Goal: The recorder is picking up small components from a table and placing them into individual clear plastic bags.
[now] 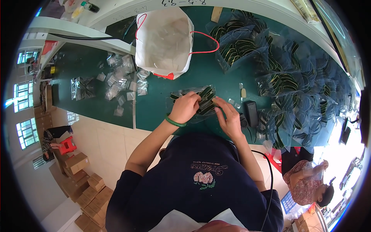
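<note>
Both hands are down on the dark green tabletop (162, 112), working one clear plastic bag of black-and-green striped bands (203, 100). The left hand (185, 107), a green bangle (175, 122) on its wrist, is curled shut over the bag's near left end, fingers folded down onto the plastic. The right hand (228, 116) sits just beside it on the bag's right edge, fingers together and pinching the film, thumb side toward the left hand. The bag lies flat on the tabletop between and under the two hands, touching both.

Just right of the right hand lies a small black boxy device (252, 113), and beyond it a deep heap of clear bags filled with the same black-and-green bands (286, 81) spreads away to the far right. Straight ahead of the left hand stands an open white paper sack with red cord handles (164, 40), its mouth gaping. Off to the left of the left hand, a loose scatter of small empty clear plastic sleeves (123, 83) covers the green surface, well apart from the hands.

Down past the right forearm, another person in a patterned top (305, 181) sits low at the tabletop's end. Brown cardboard cartons (83, 181) are stacked on the floor below the left arm.
</note>
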Available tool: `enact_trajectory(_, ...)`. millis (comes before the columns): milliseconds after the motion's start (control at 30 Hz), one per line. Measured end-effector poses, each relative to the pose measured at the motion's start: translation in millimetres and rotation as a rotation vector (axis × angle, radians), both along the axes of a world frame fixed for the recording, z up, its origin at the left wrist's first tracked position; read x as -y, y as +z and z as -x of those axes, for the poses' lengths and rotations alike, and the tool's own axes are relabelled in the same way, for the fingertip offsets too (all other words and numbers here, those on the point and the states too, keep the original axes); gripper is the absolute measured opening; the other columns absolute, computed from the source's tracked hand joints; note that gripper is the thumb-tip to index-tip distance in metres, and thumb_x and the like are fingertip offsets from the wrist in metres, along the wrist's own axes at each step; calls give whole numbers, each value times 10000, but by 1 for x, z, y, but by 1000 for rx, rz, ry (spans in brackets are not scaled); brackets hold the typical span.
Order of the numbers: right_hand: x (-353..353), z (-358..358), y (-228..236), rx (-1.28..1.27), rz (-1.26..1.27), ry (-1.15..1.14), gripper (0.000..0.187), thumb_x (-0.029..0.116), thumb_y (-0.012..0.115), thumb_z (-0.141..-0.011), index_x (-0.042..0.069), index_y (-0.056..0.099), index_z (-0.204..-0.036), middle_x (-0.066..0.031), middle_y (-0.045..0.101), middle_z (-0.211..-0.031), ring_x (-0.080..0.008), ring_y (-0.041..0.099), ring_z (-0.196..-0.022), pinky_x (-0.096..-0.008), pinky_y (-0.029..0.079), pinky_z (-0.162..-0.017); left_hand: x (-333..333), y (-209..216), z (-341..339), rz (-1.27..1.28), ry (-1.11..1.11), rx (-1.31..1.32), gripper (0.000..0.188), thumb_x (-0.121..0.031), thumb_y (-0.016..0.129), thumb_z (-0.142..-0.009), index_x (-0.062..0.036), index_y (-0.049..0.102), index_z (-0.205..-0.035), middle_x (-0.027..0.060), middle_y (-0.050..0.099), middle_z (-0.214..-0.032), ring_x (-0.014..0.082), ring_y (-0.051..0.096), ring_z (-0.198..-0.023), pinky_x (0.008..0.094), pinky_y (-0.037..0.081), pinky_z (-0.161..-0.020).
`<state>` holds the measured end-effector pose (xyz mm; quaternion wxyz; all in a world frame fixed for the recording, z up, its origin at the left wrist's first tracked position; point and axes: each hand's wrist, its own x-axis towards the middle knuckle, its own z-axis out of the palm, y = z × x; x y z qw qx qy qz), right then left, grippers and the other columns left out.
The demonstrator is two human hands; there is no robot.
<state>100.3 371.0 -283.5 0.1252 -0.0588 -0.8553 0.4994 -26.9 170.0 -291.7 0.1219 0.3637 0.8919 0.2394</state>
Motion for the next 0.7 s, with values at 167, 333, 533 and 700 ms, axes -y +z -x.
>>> enact_trajectory(167, -9, 3, 11, 111, 0, -9, 292, 86, 696, -1032, 83, 737, -1321, -159, 775, -1229, -350, 750, -1051, -432, 603, -894, -5, 31, -2, -119, 32, 274, 179, -160, 843, -873, -16, 774, -953, 121, 708, -914, 345, 718, -763, 441, 575, -724)
enact_trajectory(333, -7, 4, 11, 56, -4, 17, 298, 77, 695, -1029, 87, 739, -1323, -149, 789, -1121, -357, 756, -1006, -443, 601, -866, -3, 6, 1, -10, -36, 149, 203, -183, 863, -853, -13, 752, -868, 117, 700, -850, 330, 722, -764, 456, 565, -714)
enact_trajectory(533, -6, -1, 13, 105, -1, -3, 294, 68, 703, -1016, 81, 732, -1308, -146, 779, -1175, -355, 745, -1058, -432, 601, -905, -6, 22, -8, 21, 11, 191, 241, -175, 857, -824, -32, 669, -869, 109, 695, -860, 326, 728, -795, 463, 562, -706)
enact_trajectory(700, -6, 1, 16, 2, -245, 64, 317, 168, 738, -1004, 105, 715, -1314, -102, 745, -1295, -343, 631, -1301, -477, 525, -1075, -5, 20, -9, 44, -23, 96, 269, -186, 828, -846, -60, 624, -967, 97, 689, -942, 338, 733, -811, 472, 569, -688)
